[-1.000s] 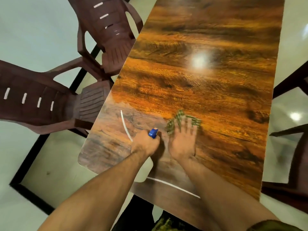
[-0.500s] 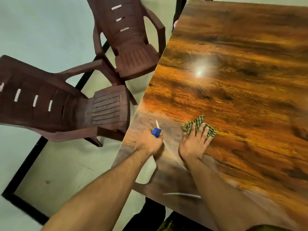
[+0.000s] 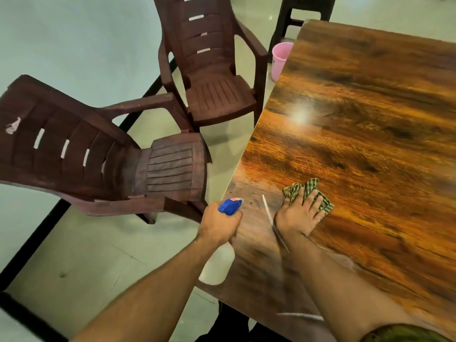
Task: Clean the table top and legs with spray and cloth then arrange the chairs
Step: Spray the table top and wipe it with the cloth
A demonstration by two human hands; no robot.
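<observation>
A glossy wood-grain table top [image 3: 370, 124] fills the right side of the view. My right hand [image 3: 299, 213] lies flat with spread fingers on a green checked cloth [image 3: 309, 190], pressing it onto the table near the left edge. My left hand [image 3: 219, 224] grips a spray bottle [image 3: 230, 206] with a blue nozzle head at the table's left edge; the pale bottle body [image 3: 217, 265] hangs below my fist. Two dark brown plastic armchairs stand to the left of the table: one close [image 3: 103, 159], one further back [image 3: 209, 70].
A pink bucket [image 3: 281, 60] stands on the pale tiled floor beside the table's far left corner. A dark stool [image 3: 303, 11] is behind it. A black strip crosses the floor on the left under the chairs.
The view has swung left, so both chairs, the bucket and the stool show more fully. My right hand with the cloth has slid slightly right and outward on the table. The left hand keeps holding the bottle.
</observation>
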